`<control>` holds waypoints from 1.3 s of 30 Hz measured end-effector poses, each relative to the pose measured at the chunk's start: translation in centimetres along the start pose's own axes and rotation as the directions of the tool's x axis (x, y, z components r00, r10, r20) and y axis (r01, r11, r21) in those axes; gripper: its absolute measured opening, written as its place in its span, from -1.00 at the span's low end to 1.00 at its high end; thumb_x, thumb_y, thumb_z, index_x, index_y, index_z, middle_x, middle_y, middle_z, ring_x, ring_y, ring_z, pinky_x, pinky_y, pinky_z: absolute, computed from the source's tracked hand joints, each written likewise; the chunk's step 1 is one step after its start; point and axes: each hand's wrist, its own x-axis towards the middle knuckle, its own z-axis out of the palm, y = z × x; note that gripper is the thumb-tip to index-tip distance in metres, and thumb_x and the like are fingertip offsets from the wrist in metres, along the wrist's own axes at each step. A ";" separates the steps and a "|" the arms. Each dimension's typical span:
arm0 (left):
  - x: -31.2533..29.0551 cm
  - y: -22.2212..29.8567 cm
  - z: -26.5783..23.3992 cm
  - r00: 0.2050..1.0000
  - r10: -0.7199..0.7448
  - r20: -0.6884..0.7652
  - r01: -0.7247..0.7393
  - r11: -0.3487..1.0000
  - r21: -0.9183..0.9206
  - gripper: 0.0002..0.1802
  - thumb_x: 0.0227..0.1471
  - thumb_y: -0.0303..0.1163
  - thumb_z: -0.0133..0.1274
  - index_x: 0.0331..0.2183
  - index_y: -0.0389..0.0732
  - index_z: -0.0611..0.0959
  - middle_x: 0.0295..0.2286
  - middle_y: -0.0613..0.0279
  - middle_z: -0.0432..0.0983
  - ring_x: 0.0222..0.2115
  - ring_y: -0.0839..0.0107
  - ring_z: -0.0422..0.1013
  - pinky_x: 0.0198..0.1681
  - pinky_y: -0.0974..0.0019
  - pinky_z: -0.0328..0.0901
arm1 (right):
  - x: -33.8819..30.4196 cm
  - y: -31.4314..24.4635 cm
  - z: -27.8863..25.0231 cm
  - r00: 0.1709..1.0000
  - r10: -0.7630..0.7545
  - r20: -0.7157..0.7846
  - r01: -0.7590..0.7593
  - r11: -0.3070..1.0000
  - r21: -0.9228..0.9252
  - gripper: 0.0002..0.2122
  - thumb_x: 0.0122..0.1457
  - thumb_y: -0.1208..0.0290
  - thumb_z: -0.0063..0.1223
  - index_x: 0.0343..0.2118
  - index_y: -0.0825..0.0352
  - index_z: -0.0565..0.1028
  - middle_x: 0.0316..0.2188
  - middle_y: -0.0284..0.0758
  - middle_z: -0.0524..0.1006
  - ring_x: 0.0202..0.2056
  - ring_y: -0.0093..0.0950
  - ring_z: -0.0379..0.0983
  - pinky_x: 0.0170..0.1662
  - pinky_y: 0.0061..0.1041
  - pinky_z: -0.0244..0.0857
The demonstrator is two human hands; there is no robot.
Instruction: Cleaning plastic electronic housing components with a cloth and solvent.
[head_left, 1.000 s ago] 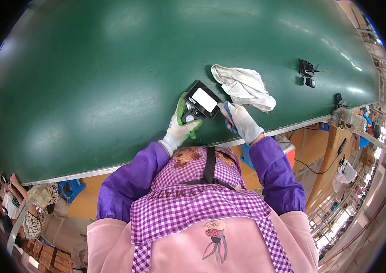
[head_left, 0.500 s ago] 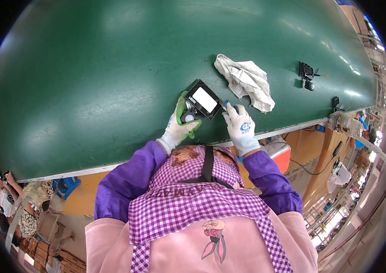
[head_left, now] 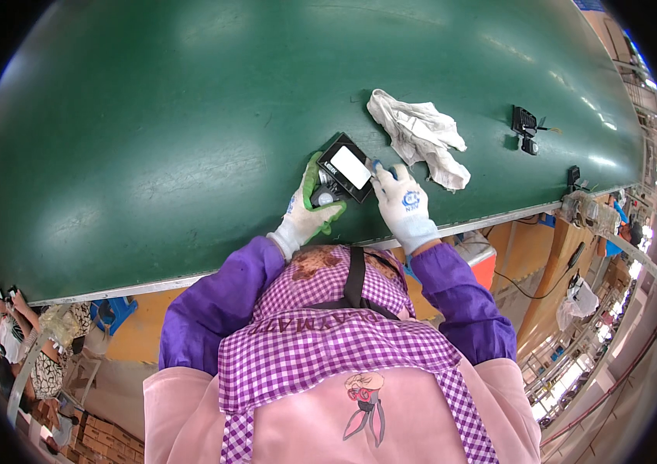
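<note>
My left hand, in a white glove with a green coated palm, grips a small black floodlight with a white front panel and a round sensor on its lower side. The floodlight is tilted, its panel facing up. At the panel's right edge is my right hand, in a white glove with blue fingertips. Its fingers are bent and drawn together against that edge; what they hold, if anything, is too small to make out. Just beyond the right hand a crumpled white cloth lies on the green table.
Farther right, another black floodlight with short wires rests on the table, and a dark fixture stands near the edge. A red container is below the table's front edge. Another person's arm shows at far left.
My right hand has shifted slightly left and up along the floodlight's right edge. My left hand keeps its hold on the floodlight, which has barely moved.
</note>
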 end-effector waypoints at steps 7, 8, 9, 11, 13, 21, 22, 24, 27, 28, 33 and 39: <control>0.4 -0.2 -0.1 1.000 0.022 0.017 -0.023 0.999 0.044 0.07 -0.14 -0.64 0.13 0.29 0.03 -0.08 -0.20 0.23 0.43 -0.52 0.55 0.39 -0.67 0.47 0.33 | 4.2 -2.7 0.1 0.996 -0.086 0.035 0.086 0.996 -0.009 -0.70 0.19 0.24 -0.06 -0.04 0.17 0.46 -0.21 -0.15 0.45 -0.25 -0.16 0.48 -0.25 -0.20 0.38; 0.4 0.0 -0.1 1.000 0.005 0.013 -0.006 1.000 0.022 0.07 -0.14 -0.64 0.13 0.29 0.03 -0.07 -0.21 0.24 0.43 -0.51 0.55 0.39 -0.67 0.47 0.34 | 4.6 -2.8 0.3 0.996 -0.084 0.035 0.084 0.996 -0.008 -0.70 0.19 0.24 -0.06 -0.04 0.17 0.46 -0.21 -0.15 0.45 -0.25 -0.16 0.48 -0.25 -0.20 0.38; 0.3 0.0 -0.1 1.000 -0.011 0.009 0.011 1.000 0.001 0.07 -0.15 -0.64 0.13 0.29 0.04 -0.07 -0.22 0.24 0.44 -0.51 0.55 0.40 -0.66 0.46 0.34 | 4.8 -2.8 0.5 0.995 -0.075 0.062 0.076 0.997 -0.018 -0.69 0.19 0.23 -0.07 -0.03 0.17 0.46 -0.20 -0.15 0.45 -0.25 -0.16 0.48 -0.24 -0.20 0.38; 0.3 -0.5 -0.2 1.000 0.026 0.007 -0.027 0.999 0.034 0.07 -0.15 -0.64 0.13 0.29 0.03 -0.07 -0.22 0.24 0.44 -0.51 0.55 0.40 -0.66 0.47 0.34 | 4.7 -2.9 0.3 0.994 -0.102 0.048 0.103 0.994 -0.023 -0.68 0.19 0.23 -0.08 -0.01 0.16 0.44 -0.20 -0.15 0.44 -0.25 -0.17 0.48 -0.24 -0.21 0.38; 0.5 -1.0 -0.4 0.994 0.108 0.008 -0.108 0.991 0.078 0.06 -0.16 -0.61 0.15 0.28 0.02 -0.04 -0.21 0.24 0.44 -0.51 0.55 0.39 -0.66 0.47 0.34 | 4.1 -2.6 -0.5 0.994 -0.074 0.081 0.078 0.996 -0.038 -0.68 0.18 0.23 -0.07 0.00 0.15 0.44 -0.20 -0.15 0.44 -0.25 -0.17 0.48 -0.24 -0.22 0.38; 1.4 3.7 -4.4 0.951 -0.232 0.203 0.204 0.968 0.148 0.02 -0.15 -0.54 0.19 0.28 0.15 0.06 -0.46 0.38 0.43 -0.60 0.61 0.33 -0.71 0.49 0.27 | 5.4 0.5 -0.7 0.952 -0.293 0.090 0.301 0.949 -0.094 -0.69 0.13 0.32 -0.02 -0.03 0.13 0.45 -0.17 -0.17 0.43 -0.16 -0.20 0.41 -0.16 -0.25 0.35; 1.6 5.8 -5.5 0.918 -0.322 0.232 0.262 0.931 0.254 0.00 -0.15 -0.52 0.20 0.27 0.14 0.10 -0.50 0.41 0.42 -0.62 0.61 0.31 -0.72 0.49 0.26 | 5.4 1.6 -0.8 0.919 -0.385 0.083 0.393 0.913 -0.112 -0.65 0.12 0.35 -0.05 0.01 0.11 0.42 -0.15 -0.21 0.42 -0.15 -0.22 0.40 -0.15 -0.26 0.34; 2.5 8.0 -6.8 0.889 -0.365 0.276 0.252 0.894 0.372 -0.03 -0.14 -0.49 0.20 0.26 0.11 0.14 -0.53 0.42 0.38 -0.67 0.60 0.28 -0.72 0.48 0.26 | 5.6 1.8 -1.3 0.891 -0.427 0.151 0.448 0.881 -0.151 -0.63 0.12 0.38 -0.04 0.03 0.06 0.40 -0.10 -0.24 0.40 -0.10 -0.25 0.38 -0.09 -0.28 0.33; 3.3 8.5 -8.0 0.860 -0.427 0.279 0.311 0.872 0.377 -0.03 -0.16 -0.49 0.20 0.26 0.07 0.15 -0.55 0.42 0.38 -0.66 0.60 0.28 -0.72 0.47 0.25 | 6.4 2.2 -0.9 0.852 -0.509 0.125 0.523 0.841 -0.139 -0.63 0.11 0.42 -0.06 0.03 0.05 0.40 -0.11 -0.24 0.39 -0.11 -0.25 0.38 -0.07 -0.28 0.32; 3.3 8.6 -8.1 0.866 -0.410 0.288 0.281 0.873 0.398 -0.07 -0.14 -0.50 0.18 0.25 0.07 0.17 -0.56 0.42 0.38 -0.68 0.61 0.28 -0.72 0.47 0.25 | 6.5 2.2 -0.5 0.838 -0.536 0.096 0.545 0.829 -0.128 -0.62 0.10 0.43 -0.06 0.02 0.05 0.40 -0.11 -0.24 0.39 -0.11 -0.26 0.38 -0.08 -0.29 0.33; 3.2 9.2 -7.4 0.868 -0.412 0.276 0.281 0.868 0.410 -0.11 -0.11 -0.49 0.17 0.24 0.05 0.20 -0.57 0.43 0.37 -0.70 0.62 0.27 -0.71 0.46 0.25 | 6.9 0.6 0.3 0.831 -0.544 0.115 0.553 0.830 -0.072 -0.58 0.06 0.46 -0.08 0.04 0.08 0.39 -0.10 -0.24 0.40 -0.08 -0.26 0.36 -0.08 -0.30 0.34; 3.1 8.9 -7.2 0.861 -0.399 0.315 0.245 0.869 0.429 -0.08 -0.12 -0.48 0.16 0.25 0.11 0.15 -0.53 0.40 0.41 -0.63 0.59 0.30 -0.71 0.47 0.25 | 6.1 1.8 -0.6 0.851 -0.518 0.089 0.525 0.845 -0.098 -0.60 0.07 0.43 -0.08 0.03 0.06 0.40 -0.11 -0.25 0.40 -0.10 -0.27 0.37 -0.09 -0.30 0.33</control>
